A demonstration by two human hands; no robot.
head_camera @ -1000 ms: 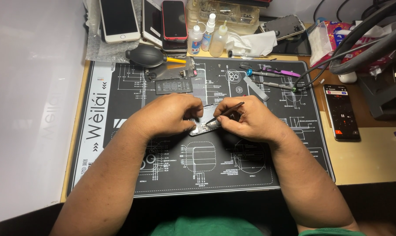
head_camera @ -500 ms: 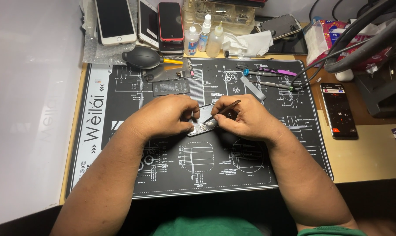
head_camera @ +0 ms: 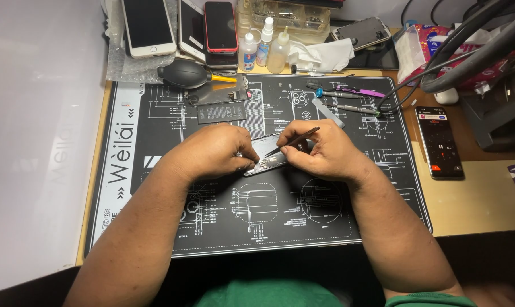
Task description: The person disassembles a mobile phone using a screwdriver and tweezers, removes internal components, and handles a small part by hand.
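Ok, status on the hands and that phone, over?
Left hand pinning opened phone on mat. Right hand holding tweezers, tips at phone's middle. Battery and tools lie behind, nothing in the way.

We see a silvery opened phone body [head_camera: 267,158] lying flat mid-mat, and slim dark tweezers [head_camera: 294,140] angled down onto it.
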